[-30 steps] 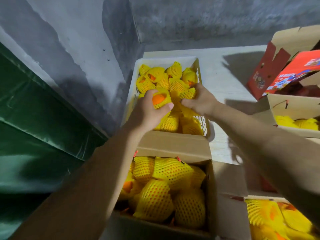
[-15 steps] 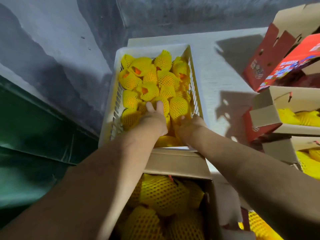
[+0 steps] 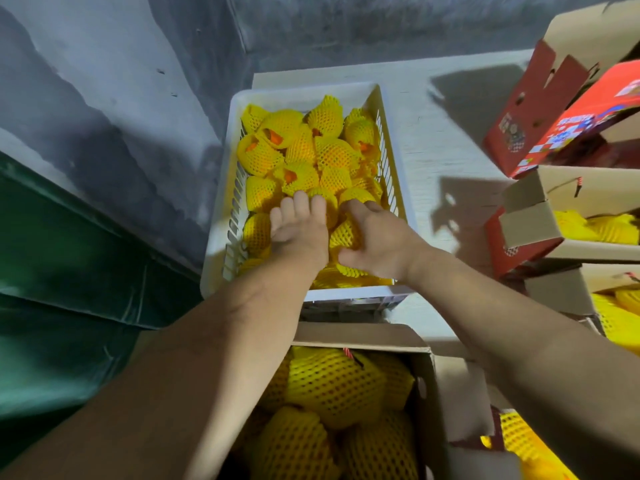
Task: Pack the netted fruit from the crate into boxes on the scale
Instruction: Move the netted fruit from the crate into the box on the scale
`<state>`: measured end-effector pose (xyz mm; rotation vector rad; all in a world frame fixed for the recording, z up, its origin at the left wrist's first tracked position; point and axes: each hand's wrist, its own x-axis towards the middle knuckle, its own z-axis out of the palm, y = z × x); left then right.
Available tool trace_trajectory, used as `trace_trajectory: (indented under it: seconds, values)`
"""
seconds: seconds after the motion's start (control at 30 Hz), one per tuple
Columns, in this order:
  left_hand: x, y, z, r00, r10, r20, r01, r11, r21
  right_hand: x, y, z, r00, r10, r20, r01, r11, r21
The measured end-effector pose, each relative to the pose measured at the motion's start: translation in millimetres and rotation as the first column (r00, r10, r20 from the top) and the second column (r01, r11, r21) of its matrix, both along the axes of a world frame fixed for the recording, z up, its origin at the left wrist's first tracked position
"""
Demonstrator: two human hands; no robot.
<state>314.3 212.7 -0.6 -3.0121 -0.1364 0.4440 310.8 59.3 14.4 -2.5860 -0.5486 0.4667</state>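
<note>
Since the earlier frame your left hand (image 3: 298, 233) spread flat on netted fruit (image 3: 334, 154) near the crate's (image 3: 221, 216) near edge; your right hand (image 3: 377, 242) grasps one.

Dim uneven light, hard shadows on pale table (image 3: 450, 140), wide-angle edge distortion, soft blur

Crate (image 3: 391, 157): white plastic with slotted sides, open top, standing on the pale table past the near box.
Netted fruit (image 3: 334, 154): orange fruit in yellow foam mesh sleeves, heaped loosely in the crate.
Box (image 3: 420, 382): brown cardboard with open flaps, nearest the camera, filled with netted fruit.
</note>
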Motion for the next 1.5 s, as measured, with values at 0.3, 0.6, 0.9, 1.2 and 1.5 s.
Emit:
trace_trajectory:
  seconds: [0.3,0.6,0.9,1.2,1.5]
  values:
    - [-4,-16,-14,0.826,-0.198,-0.528,0.182,0.98,-0.084,-3,-6,-22,0.919,0.207,0.336,-0.067,0.921,-0.383]
    - [-1,-47,-6,0.735,-0.232,-0.637,0.404,0.905,0.137,-4,-7,-24,0.893,0.127,0.431,-0.02,0.97,-0.244]
    - [1,-17,8,0.731,-0.438,-0.523,0.505,0.863,-0.017,-6,-14,-18,0.886,-0.13,0.446,0.108,0.991,0.075]
    - [8,26,24,0.904,-0.346,-0.252,0.236,0.894,-0.381,-4,-18,-17,0.899,-0.28,0.338,0.154,0.923,0.354]
    - [-41,55,71,0.999,-0.025,-0.048,-0.015,0.725,-0.688,-2,-19,-17,0.895,-0.292,0.338,0.159,0.915,0.37]
